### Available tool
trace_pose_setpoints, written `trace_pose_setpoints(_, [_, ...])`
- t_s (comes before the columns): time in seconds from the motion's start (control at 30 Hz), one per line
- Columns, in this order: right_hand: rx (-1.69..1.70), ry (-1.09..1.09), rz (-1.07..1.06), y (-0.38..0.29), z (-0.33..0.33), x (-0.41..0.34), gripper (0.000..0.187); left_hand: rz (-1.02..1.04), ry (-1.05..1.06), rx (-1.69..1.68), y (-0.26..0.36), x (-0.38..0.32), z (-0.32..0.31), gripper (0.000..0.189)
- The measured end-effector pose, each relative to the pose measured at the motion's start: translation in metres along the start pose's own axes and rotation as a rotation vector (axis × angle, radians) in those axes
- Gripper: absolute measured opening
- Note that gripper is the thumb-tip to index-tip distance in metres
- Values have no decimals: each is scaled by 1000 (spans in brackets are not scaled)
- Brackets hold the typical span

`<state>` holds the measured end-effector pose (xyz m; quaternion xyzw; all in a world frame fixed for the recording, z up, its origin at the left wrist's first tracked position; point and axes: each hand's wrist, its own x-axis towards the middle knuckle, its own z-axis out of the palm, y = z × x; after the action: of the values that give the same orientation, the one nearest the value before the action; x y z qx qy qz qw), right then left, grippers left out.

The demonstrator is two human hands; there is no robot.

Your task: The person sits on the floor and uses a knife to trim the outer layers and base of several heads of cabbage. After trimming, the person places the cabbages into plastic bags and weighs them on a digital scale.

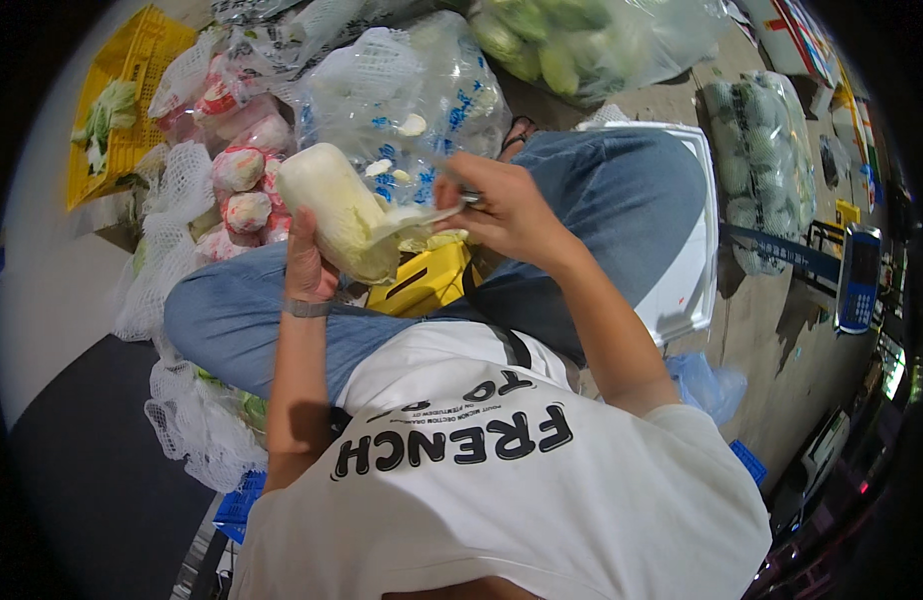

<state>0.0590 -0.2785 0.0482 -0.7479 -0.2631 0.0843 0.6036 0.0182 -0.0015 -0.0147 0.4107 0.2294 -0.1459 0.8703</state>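
A pale napa cabbage (340, 208) is tilted in my left hand (311, 262), which holds it from the side and below. My right hand (499, 210) is closed on a blurred leaf (413, 223) pulled out from the cabbage's side; a metallic thing shows between its fingers, too blurred to name. Under the cabbage, between my legs, is a yellow plastic box (424, 279) with a dark slot, and loose leaf pieces lie at its top edge. Beyond my hands sits a clear plastic bag (401, 82) with blue print, with pale scraps on it.
Red and white wrapped produce (240, 169) and white foam netting (178, 180) lie at the left, near a yellow crate (131, 56) with leaves. Bagged green vegetables (559, 45) are at the top. To the right are a white foam lid (679, 300), netted round produce (761, 150) and a scale display (859, 281).
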Motion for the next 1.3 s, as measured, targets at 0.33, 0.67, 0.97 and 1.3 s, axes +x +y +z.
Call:
trace_pose_setpoints(0.33, [474, 265, 123, -33, -64, -40, 26, 112, 42, -330, 5, 7, 7, 79])
trace_pose_setpoints(0.67, [549, 484, -50, -44, -76, -46, 32, 240, 70, -491, 10, 6, 27, 74])
trace_pose_setpoints(0.97, [625, 807, -207, -82, -106, -37, 28, 431, 162, -518, 34, 14, 9, 72])
trace_pose_setpoints(1.3, [382, 242, 478, -36, 11, 40, 33, 402, -173, -361, 38, -5, 15, 82])
